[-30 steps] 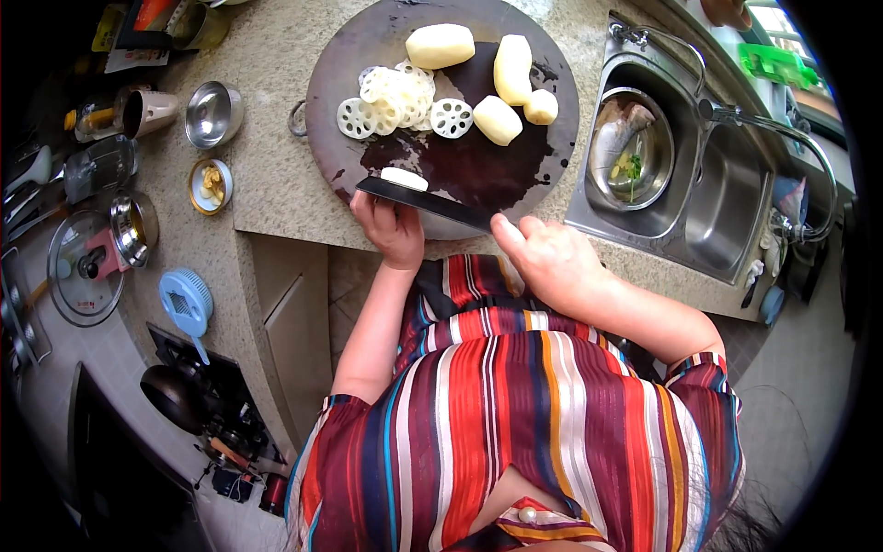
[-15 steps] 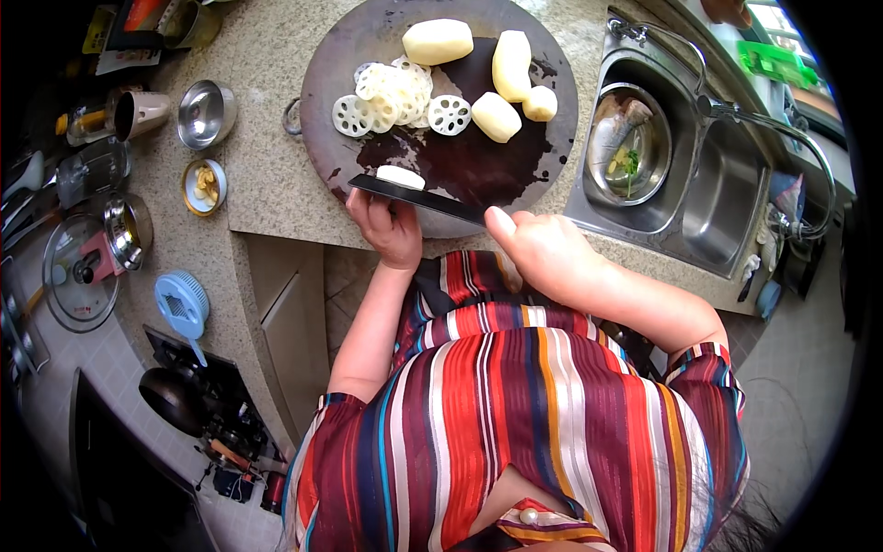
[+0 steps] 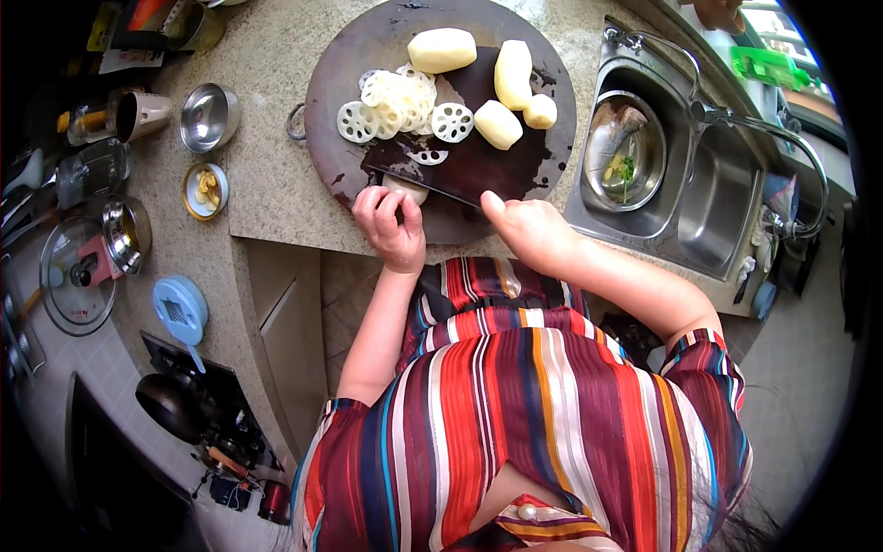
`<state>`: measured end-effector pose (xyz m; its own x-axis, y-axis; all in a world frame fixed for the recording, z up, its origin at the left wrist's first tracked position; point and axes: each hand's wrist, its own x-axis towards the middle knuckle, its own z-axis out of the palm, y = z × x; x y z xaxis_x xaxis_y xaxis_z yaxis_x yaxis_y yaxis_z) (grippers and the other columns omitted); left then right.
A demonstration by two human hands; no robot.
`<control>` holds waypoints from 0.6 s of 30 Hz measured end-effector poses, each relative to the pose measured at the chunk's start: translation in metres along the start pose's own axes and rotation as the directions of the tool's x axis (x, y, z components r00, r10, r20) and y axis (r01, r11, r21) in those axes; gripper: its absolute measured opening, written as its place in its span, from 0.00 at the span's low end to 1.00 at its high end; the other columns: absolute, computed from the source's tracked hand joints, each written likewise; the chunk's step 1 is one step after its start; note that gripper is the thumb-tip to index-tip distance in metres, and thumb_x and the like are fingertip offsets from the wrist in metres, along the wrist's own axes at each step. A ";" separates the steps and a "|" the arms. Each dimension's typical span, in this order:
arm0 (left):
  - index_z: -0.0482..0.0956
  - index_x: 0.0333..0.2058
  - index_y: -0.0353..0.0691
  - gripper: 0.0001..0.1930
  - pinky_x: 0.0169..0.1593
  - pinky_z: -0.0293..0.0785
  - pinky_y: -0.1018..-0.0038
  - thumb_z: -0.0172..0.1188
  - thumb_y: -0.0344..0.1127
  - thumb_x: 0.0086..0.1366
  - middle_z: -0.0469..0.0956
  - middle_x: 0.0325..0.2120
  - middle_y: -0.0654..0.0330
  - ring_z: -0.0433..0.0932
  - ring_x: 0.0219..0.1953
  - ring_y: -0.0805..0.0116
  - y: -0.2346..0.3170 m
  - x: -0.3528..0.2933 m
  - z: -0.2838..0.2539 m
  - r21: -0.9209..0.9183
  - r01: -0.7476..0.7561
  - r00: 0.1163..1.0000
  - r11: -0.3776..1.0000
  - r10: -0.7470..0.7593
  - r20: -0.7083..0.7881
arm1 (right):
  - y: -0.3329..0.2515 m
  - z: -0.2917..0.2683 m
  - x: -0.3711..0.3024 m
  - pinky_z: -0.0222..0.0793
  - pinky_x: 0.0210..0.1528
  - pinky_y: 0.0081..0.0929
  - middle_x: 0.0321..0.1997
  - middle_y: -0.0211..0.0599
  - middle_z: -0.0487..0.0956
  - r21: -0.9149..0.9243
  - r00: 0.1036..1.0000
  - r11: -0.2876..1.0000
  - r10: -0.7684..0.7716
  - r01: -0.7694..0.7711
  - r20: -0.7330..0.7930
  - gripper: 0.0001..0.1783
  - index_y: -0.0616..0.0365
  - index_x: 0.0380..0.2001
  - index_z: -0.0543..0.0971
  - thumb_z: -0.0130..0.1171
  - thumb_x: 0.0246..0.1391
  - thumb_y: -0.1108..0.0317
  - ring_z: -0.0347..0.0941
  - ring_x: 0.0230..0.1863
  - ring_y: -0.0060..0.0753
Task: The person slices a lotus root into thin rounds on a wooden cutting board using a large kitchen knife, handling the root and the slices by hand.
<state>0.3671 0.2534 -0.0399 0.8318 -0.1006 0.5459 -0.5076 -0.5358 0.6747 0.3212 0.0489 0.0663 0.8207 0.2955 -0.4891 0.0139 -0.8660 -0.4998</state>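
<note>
My right hand (image 3: 533,228) is closed around the handle of a dark-bladed kitchen knife (image 3: 451,192). The blade slants across the near part of a round, dark wet cutting board (image 3: 336,74). On the near side of the blade, my left hand (image 3: 390,224) has its fingers curled over a pale piece of lotus root (image 3: 407,189), partly hidden by fingers and knife. Just past the blade shows part of a lotus root slice (image 3: 428,157). Farther back lie a heap of lotus root slices (image 3: 400,97) and a single slice (image 3: 452,122).
Several peeled, potato-like pieces (image 3: 441,51) lie on the board's far and right parts. At right is a double sink (image 3: 717,207) with a metal bowl (image 3: 660,152) holding fish. A steel bowl (image 3: 209,118) and a small dish (image 3: 205,191) stand on the left counter.
The knife has moved slightly away from me and right, its blade now beyond the lotus root piece. My left fingers have curled over that piece. A partial slice now shows past the blade.
</note>
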 end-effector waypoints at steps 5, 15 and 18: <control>0.74 0.42 0.39 0.12 0.51 0.67 0.57 0.62 0.27 0.60 0.71 0.43 0.52 0.71 0.45 0.50 -0.005 -0.001 0.001 -0.027 0.020 1.000 0.999 -0.019 0.025 | -0.004 -0.004 -0.012 0.71 0.29 0.48 0.26 0.52 0.75 -0.029 0.992 0.998 -0.057 0.054 -0.112 0.11 0.62 0.39 0.61 0.48 0.53 0.73 0.75 0.29 0.59; 0.74 0.45 0.34 0.15 0.52 0.66 0.56 0.62 0.30 0.60 0.71 0.45 0.50 0.70 0.48 0.46 -0.004 -0.004 0.001 -0.059 0.104 0.994 0.993 -0.102 0.026 | -0.021 -0.024 -0.043 0.72 0.28 0.43 0.26 0.47 0.75 -0.123 0.998 0.992 -0.008 0.000 -0.062 0.14 0.59 0.37 0.64 0.55 0.47 0.72 0.76 0.28 0.53; 0.74 0.46 0.34 0.15 0.52 0.66 0.56 0.61 0.32 0.61 0.72 0.44 0.50 0.70 0.48 0.46 -0.006 -0.005 0.000 -0.069 0.070 0.997 0.995 -0.068 0.041 | -0.029 -0.030 -0.046 0.72 0.26 0.42 0.25 0.46 0.74 -0.128 0.998 0.992 0.012 -0.020 -0.062 0.13 0.58 0.36 0.65 0.55 0.47 0.72 0.76 0.26 0.51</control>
<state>0.3656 0.2571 -0.0467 0.8728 -0.0984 0.4781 -0.4620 -0.4828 0.7439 0.3003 0.0487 0.1247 0.8544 0.2596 -0.4501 0.0708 -0.9163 -0.3941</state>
